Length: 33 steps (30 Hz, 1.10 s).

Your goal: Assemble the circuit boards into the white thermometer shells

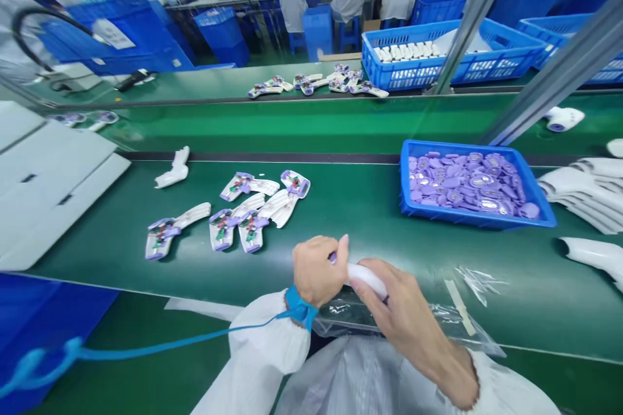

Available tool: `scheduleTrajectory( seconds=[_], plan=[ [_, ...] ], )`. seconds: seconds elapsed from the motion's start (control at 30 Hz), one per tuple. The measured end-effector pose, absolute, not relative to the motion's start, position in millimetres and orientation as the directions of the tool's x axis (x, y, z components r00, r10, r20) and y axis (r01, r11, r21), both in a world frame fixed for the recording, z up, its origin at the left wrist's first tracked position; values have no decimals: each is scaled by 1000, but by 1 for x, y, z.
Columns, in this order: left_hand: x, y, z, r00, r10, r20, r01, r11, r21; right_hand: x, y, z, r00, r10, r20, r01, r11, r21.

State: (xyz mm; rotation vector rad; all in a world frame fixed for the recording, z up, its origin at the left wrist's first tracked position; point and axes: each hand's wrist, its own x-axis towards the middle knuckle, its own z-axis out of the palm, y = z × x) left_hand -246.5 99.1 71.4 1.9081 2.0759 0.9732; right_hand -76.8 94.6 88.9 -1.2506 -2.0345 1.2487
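Both hands grip one white gun-shaped plastic housing [368, 279] above the near edge of the green bench. My left hand [317, 271], with a blue wrist strap [300, 308], is closed round its left end, where a bit of purple shows. Wrapped over its right end is my right hand [402, 301]. The fingers hide much of the housing. Left of the hands lie several open half-housings [252, 228] with purple parts and small circuit boards inside. A blue tray [477, 220] full of purple oval pieces [452, 181] stands beyond my right hand.
White shells [594, 191] are stacked at the right. Thin clear strips [479, 282] and a plastic bag [479, 337] lie by my right forearm. White boxes [53, 181] stand at the left. Behind are a raised ledge, metal posts, a blue crate [452, 68] and people in white coats.
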Motion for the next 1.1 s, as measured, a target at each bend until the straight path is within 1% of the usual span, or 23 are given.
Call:
scheduleTrajectory(
  seconds=[0.07, 0.1, 0.13, 0.17, 0.23, 0.27, 0.3, 0.33, 0.37, 0.4, 0.47, 0.5, 0.53, 0.57, 0.63, 0.7, 0.73, 0.8, 0.83, 0.87, 0.93, 1.0, 1.1],
  plan=[
    [-251, 104, 74, -135, 951, 277, 832, -42, 553, -85, 97, 86, -454, 888, -72, 468, 169, -867],
    [-254, 104, 78, -123, 955, 270, 835, -47, 548, -88, 99, 85, -416, 901, -122, 465, 96, -880],
    [-256, 103, 81, -108, 957, 269, 831, -61, 553, -89, 102, 84, -368, 903, -220, 452, -33, -891],
    [-257, 100, 83, -97, 956, 276, 814, -84, 575, -88, 105, 83, -323, 877, -356, 423, -203, -883],
    [-256, 94, 84, -141, 932, 334, 747, -121, 653, -84, 110, 81, -293, 716, -633, 325, -548, -771],
    [-254, 92, 82, -199, 909, 365, 714, -120, 690, -82, 111, 79, -315, 618, -720, 281, -664, -693],
    [-252, 92, 78, -269, 882, 386, 690, -103, 716, -81, 111, 76, -355, 537, -765, 273, -723, -635],
    [-249, 94, 74, -339, 853, 396, 680, -68, 730, -80, 111, 73, -391, 503, -771, 301, -722, -623],
    [-246, 98, 69, -391, 831, 396, 686, -23, 727, -81, 109, 69, -413, 526, -743, 353, -660, -663],
    [-244, 104, 65, -420, 821, 388, 698, 18, 716, -83, 106, 64, -435, 591, -680, 417, -537, -733],
    [-241, 119, 58, -424, 828, 366, 721, 65, 690, -88, 100, 55, -487, 757, -436, 517, -153, -842],
    [-241, 127, 57, -417, 836, 356, 734, 79, 675, -91, 98, 51, -508, 815, -279, 538, 47, -842],
    [-240, 133, 56, -406, 846, 344, 747, 91, 658, -94, 96, 48, -520, 843, -135, 549, 209, -809],
    [-240, 137, 56, -392, 858, 331, 761, 101, 640, -96, 96, 45, -529, 848, -33, 562, 320, -763],
    [-242, 140, 59, -351, 888, 297, 788, 108, 606, -98, 98, 46, -525, 849, 63, 592, 417, -689],
    [-249, 136, 66, -270, 925, 267, 810, 69, 582, -93, 105, 53, -542, 839, 49, 598, 426, -679],
    [-254, 133, 70, -214, 948, 235, 825, 47, 564, -89, 109, 59, -536, 844, 16, 605, 398, -690],
    [-272, 131, 80, -131, 984, 118, 863, 54, 502, -77, 119, 70, -458, 887, -51, 636, 287, -716],
    [-283, 134, 85, -128, 990, 51, 883, 90, 461, -71, 123, 76, -388, 919, -75, 655, 218, -723],
    [-297, 142, 91, -160, 987, -11, 898, 150, 414, -65, 128, 80, -306, 948, -87, 672, 150, -725],
    [-330, 170, 104, -282, 959, -39, 890, 277, 362, -57, 134, 85, -180, 979, -100, 687, 52, -725],
    [-368, 208, 119, -394, 918, -41, 861, 384, 334, -55, 137, 86, -146, 982, -121, 690, 14, -724],
    [-425, 257, 140, -484, 872, -75, 822, 482, 304, -56, 137, 83, -178, 971, -158, 673, 3, -739]
  ],
)
